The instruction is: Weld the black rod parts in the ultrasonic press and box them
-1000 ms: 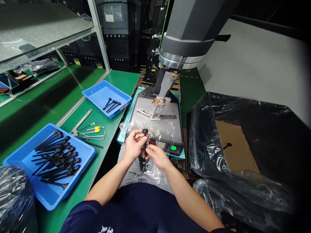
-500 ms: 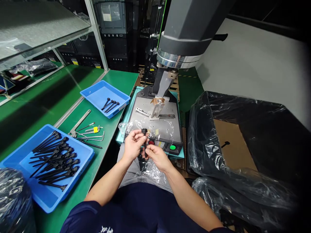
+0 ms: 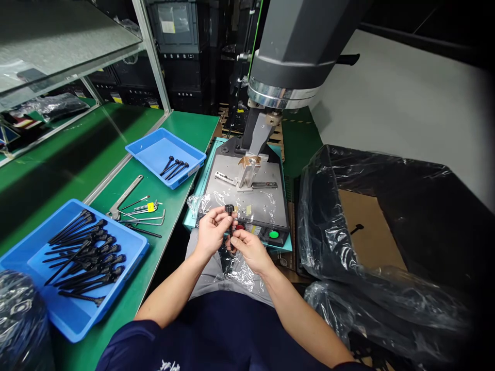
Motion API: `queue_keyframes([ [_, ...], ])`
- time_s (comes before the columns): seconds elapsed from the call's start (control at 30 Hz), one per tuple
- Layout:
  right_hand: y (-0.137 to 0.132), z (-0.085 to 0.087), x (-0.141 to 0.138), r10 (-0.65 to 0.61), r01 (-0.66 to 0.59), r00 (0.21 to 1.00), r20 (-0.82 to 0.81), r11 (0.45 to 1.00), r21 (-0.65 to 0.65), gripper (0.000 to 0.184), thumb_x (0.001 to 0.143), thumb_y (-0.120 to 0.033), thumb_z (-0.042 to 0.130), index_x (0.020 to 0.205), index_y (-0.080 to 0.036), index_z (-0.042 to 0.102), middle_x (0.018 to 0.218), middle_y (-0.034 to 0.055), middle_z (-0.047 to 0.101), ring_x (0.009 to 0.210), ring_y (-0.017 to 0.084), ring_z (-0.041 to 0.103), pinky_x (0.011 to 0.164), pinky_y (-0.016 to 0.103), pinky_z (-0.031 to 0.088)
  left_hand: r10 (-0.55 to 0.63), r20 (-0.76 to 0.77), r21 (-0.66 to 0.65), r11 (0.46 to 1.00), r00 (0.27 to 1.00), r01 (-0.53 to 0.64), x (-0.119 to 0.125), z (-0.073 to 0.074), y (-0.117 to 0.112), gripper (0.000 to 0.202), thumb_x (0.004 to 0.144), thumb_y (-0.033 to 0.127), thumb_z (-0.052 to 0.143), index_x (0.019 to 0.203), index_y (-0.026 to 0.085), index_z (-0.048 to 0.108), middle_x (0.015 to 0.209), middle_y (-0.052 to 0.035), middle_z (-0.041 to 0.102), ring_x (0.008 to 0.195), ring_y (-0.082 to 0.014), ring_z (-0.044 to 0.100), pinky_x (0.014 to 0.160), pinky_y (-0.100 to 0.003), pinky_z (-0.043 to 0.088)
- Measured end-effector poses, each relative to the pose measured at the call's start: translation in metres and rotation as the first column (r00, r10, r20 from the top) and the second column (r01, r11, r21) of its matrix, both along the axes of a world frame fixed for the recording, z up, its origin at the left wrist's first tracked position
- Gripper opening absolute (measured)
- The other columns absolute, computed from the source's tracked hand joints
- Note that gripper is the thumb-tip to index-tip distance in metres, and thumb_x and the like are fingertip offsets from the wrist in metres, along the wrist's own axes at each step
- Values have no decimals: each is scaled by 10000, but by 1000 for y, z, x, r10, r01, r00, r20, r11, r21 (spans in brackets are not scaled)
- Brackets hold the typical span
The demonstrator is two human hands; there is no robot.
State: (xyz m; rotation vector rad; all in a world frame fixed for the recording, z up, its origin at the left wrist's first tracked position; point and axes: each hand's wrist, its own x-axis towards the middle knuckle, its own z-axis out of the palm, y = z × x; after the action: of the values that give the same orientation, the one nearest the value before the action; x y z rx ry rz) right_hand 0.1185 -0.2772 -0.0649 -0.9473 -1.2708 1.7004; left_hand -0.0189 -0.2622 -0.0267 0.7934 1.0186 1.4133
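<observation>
A black rod-shaped part with a wide knob-like head (image 3: 229,208) stands roughly upright between my hands, head uppermost. My left hand (image 3: 212,229) pinches it just below the head. Lower down the shaft, the fingers of my right hand (image 3: 248,248) are closed on the same part. Both hands are above my lap, at the front edge of the machine's metal plate (image 3: 266,206). Clear plastic film (image 3: 243,275) lies beneath them. Fingers cover much of the shaft.
On the left, a blue tray (image 3: 133,257) holds many similar black parts; a farther blue tray (image 3: 150,147) has several. Hex keys (image 3: 145,208) lie between them. The machine head (image 3: 288,67) overhangs a metal fixture (image 3: 247,175). A plastic-lined bin (image 3: 317,206) stands right, one black part inside.
The hands and the black part keep nearly the same pose. The whole scene has shifted slightly left, from a small head movement.
</observation>
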Motion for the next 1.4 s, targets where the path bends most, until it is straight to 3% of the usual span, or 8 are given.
queue_keyframes([
  [1.0,-3,-2,-7,-94,94,995,28,996,1,351,773,-490,750,736,-218,532,650,-12,587,620,158,517,618,305,418,-4,22,-27,1000,1000,5,1,-1,3,516,723,427,776,1115,141,599,838,-68,748,681,-179,717,674,-316,584],
  [1.4,-4,-2,-10,-113,113,992,64,994,-3,371,725,-513,771,730,-195,581,645,-17,538,609,148,473,590,292,375,-13,38,-27,1000,999,14,2,-3,3,494,749,426,756,1117,128,617,900,-108,753,712,-196,722,672,-332,595],
])
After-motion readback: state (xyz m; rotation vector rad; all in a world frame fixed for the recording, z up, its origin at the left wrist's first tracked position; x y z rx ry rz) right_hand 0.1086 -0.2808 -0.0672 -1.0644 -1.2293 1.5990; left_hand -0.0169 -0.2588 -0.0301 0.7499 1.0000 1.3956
